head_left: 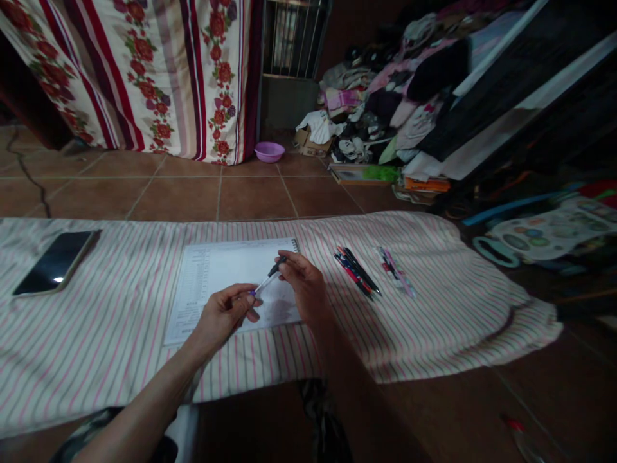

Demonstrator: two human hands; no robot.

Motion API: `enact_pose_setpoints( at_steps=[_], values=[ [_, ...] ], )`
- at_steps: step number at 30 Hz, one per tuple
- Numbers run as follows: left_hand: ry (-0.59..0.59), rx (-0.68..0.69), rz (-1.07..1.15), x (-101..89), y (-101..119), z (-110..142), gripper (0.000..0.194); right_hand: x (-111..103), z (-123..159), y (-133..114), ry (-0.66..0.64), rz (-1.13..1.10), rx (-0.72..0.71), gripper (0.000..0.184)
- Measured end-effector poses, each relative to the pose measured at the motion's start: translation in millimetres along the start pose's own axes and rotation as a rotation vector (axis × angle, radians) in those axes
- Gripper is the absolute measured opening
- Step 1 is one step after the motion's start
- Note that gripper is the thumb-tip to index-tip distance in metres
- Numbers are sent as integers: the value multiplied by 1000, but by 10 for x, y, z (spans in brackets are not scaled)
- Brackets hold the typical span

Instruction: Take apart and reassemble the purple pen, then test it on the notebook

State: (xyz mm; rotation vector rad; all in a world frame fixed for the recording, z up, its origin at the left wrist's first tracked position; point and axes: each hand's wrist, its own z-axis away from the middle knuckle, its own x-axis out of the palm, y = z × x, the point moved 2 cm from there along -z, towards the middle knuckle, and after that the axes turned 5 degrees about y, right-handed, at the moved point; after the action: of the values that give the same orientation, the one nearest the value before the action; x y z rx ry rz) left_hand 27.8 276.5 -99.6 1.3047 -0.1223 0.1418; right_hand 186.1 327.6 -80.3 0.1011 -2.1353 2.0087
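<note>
Both hands grip one slim pen [263, 283], held at a slant above a spiral notebook [226, 257]. Its clear middle part shows between the hands, with a black part at the upper right and a small purple-blue end at the lower left. My left hand [230, 305] pinches the purple-blue end. Around the black end, the fingers of my right hand [303, 283] are closed. The notebook lies open on the striped cloth, with printed text on its left side and the spiral at its upper right. Just right of my right hand lies a bunch of several pens [357, 272].
More pens [397, 272] lie farther right on the striped cloth [443, 308]. A phone [55, 262] rests at the left. Beyond the table are a purple basin [269, 152], a floral curtain [183, 77] and a heap of clothes [385, 96] on the tiled floor.
</note>
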Motion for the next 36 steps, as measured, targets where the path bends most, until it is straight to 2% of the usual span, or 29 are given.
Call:
enact_pose_setpoints(
  at_steps=[27, 36],
  values=[
    [7, 53, -11, 8, 74, 10, 32, 11, 10, -2, -54, 35, -6, 28],
    [-17, -24, 58, -1, 118, 38, 35, 60, 39, 12, -84, 40, 14, 26]
  ],
)
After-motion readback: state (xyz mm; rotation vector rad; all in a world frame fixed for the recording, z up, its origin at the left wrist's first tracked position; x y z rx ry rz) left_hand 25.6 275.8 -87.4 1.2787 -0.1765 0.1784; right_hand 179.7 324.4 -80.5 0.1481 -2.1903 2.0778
